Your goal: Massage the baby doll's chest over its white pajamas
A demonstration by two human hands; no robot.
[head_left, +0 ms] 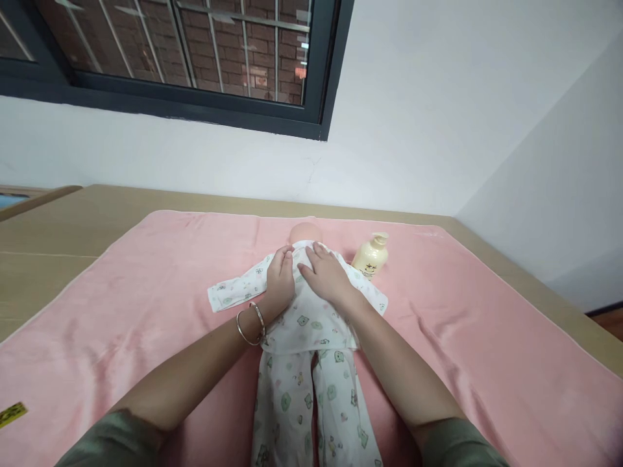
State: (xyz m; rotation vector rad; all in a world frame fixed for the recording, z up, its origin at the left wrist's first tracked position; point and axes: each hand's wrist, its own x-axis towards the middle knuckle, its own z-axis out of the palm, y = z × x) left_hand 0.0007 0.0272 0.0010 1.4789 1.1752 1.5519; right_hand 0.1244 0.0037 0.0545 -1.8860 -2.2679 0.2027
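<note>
Two hands lie flat on a doll (305,232) dressed in a white printed baby suit (306,324), which lies on its back in the middle of a pink towel (146,292). Left hand (280,279) and right hand (327,275) press the chest, fingers spread, clasping nothing. Just beside the right sleeve stands a cream lotion bottle (370,256). Two bangles (250,322) ring the left wrist.

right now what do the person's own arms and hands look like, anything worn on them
Both forearms are bare, with olive-green sleeves ending near the elbows at the bottom of the view. The left hand has two thin metal bangles at its wrist. The right hand shows no jewellery or glove; no rings can be made out on either hand.
</note>
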